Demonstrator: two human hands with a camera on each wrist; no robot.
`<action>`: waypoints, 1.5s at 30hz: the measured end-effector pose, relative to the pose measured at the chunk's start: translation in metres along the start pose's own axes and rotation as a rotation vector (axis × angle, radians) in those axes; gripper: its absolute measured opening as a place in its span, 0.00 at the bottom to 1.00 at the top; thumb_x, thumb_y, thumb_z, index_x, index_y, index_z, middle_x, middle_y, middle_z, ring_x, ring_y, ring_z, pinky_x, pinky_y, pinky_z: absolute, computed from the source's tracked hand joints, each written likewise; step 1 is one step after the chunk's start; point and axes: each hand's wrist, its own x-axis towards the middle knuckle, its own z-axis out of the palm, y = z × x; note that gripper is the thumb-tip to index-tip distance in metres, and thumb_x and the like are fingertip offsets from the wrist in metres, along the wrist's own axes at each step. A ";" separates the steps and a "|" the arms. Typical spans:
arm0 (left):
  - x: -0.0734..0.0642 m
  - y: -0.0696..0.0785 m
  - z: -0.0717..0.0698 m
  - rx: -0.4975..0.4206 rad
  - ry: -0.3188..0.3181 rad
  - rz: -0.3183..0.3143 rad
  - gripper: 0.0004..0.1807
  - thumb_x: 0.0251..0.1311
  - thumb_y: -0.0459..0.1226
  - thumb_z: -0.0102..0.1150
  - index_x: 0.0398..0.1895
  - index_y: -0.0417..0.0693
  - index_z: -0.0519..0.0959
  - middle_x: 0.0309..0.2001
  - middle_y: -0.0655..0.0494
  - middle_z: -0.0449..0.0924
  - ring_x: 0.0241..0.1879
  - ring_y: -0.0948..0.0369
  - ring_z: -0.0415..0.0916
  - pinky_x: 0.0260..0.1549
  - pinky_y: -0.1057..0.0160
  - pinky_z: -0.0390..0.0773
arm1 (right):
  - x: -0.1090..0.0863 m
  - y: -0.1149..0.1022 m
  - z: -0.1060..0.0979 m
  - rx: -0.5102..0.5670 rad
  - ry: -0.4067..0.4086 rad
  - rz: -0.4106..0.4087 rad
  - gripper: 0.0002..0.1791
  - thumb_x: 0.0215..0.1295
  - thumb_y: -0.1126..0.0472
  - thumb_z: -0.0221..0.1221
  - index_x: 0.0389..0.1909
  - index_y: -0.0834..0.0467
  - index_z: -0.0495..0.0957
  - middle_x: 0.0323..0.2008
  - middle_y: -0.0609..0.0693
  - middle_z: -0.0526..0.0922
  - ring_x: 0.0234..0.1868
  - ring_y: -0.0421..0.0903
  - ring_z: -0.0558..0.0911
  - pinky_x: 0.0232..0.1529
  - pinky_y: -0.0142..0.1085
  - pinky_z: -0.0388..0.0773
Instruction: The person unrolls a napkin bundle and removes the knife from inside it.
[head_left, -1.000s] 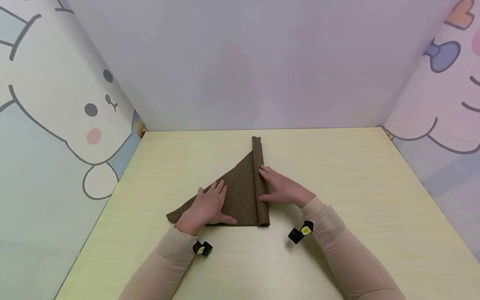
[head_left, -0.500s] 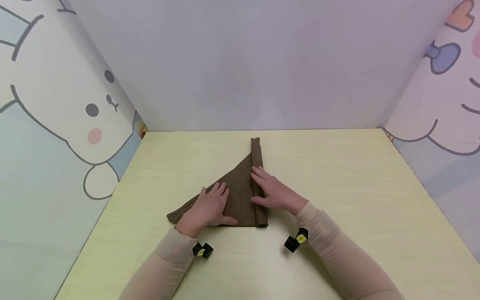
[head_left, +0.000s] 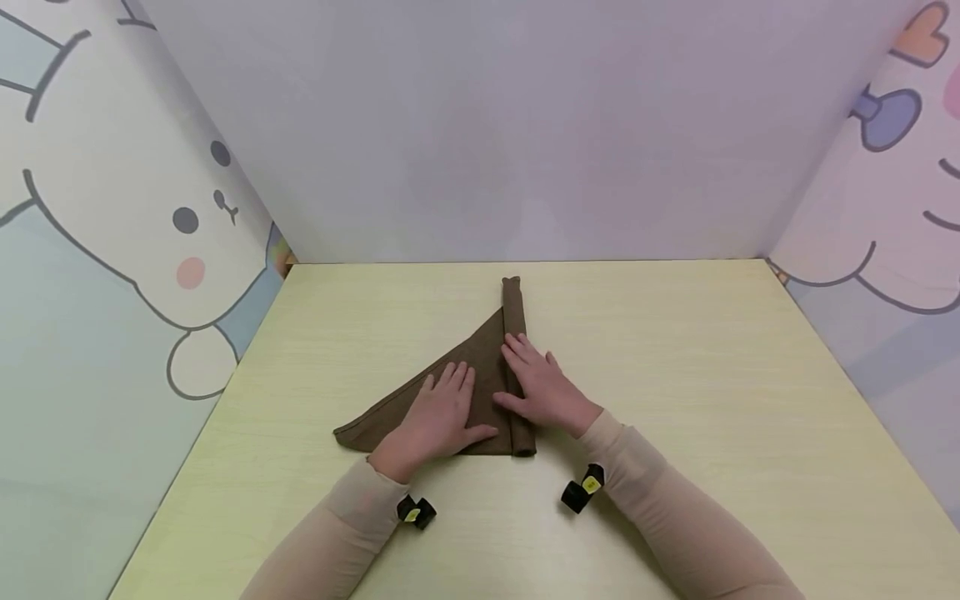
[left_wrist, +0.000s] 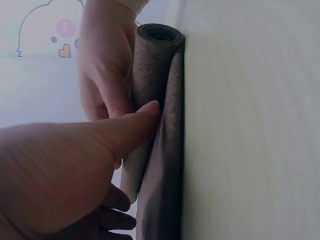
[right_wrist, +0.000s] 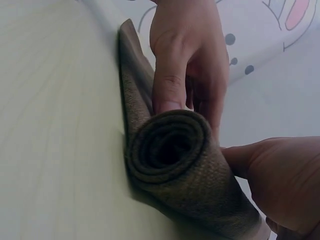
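Note:
A brown cloth lies on the table, its right side wound into a tight roll and its left side a flat triangle. My left hand rests on the flat part with fingers extended and thumb pointing toward the roll. Over the roll lies my right hand, its fingertips and thumb reaching across to the roll's left side. The right wrist view shows the roll's spiral end close up, with the left thumb right behind it. In the left wrist view that thumb touches the cloth beside the roll.
A pale wooden table carries the cloth. A plain wall stands behind it, with cartoon-printed panels at the sides. Each wrist bears a small black camera.
My right hand has shifted left, from the roll's right side to over its top. My left hand has slid right along the flat cloth, closer to the roll.

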 end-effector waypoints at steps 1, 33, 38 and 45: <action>0.000 0.001 0.001 -0.008 -0.008 -0.008 0.56 0.58 0.71 0.43 0.74 0.35 0.52 0.73 0.38 0.49 0.73 0.45 0.46 0.64 0.42 0.55 | 0.000 0.000 0.001 -0.006 0.006 0.008 0.45 0.66 0.41 0.56 0.73 0.65 0.53 0.75 0.57 0.48 0.75 0.54 0.44 0.64 0.64 0.52; -0.001 0.005 0.001 0.007 -0.076 -0.088 0.57 0.55 0.73 0.43 0.74 0.38 0.53 0.74 0.39 0.46 0.73 0.45 0.44 0.63 0.38 0.54 | 0.001 -0.001 0.002 -0.017 -0.019 0.066 0.45 0.67 0.41 0.56 0.74 0.64 0.52 0.75 0.57 0.47 0.75 0.53 0.46 0.64 0.62 0.53; -0.001 0.004 0.000 0.014 -0.082 -0.090 0.57 0.55 0.73 0.43 0.74 0.38 0.53 0.74 0.40 0.46 0.73 0.45 0.44 0.63 0.38 0.54 | 0.000 -0.001 0.002 -0.005 -0.018 0.068 0.45 0.67 0.41 0.56 0.74 0.64 0.52 0.75 0.56 0.47 0.75 0.53 0.45 0.64 0.63 0.52; -0.001 0.004 0.001 0.014 -0.083 -0.087 0.57 0.55 0.73 0.43 0.74 0.38 0.53 0.74 0.39 0.46 0.73 0.45 0.44 0.63 0.38 0.54 | 0.000 0.001 0.002 -0.005 -0.026 0.069 0.46 0.67 0.41 0.56 0.74 0.64 0.51 0.75 0.56 0.46 0.75 0.53 0.44 0.65 0.62 0.51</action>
